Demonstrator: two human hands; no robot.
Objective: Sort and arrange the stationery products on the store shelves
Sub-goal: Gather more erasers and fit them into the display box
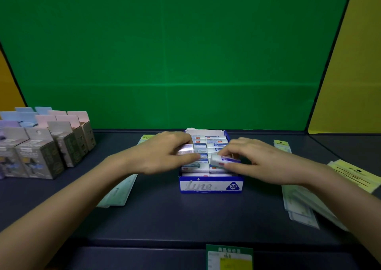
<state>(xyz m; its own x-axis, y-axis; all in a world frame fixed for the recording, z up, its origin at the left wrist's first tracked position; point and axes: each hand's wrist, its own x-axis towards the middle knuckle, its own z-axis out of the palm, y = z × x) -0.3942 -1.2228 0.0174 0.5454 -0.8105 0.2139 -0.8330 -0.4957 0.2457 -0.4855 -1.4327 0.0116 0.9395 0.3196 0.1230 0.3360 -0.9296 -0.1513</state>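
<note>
Dark shelf (185,212) is carrying a blue-and-white cardboard box (210,185) of white erasers; both hands' fingers are each pinching one eraser above it: left hand (165,152), right hand (253,160).

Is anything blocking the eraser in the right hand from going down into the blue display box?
The right hand holds an eraser tilted above the box. Packed erasers lie directly beneath; no open slot is visible there.

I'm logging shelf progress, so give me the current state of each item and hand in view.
Eraser display box: open, packed with erasers.
Left hand: gripping one eraser.
Right hand: holding a tilted eraser above the box.
Small carton boxes: upright, in rows.
Flat packets: lying loosely overlapped.
</note>
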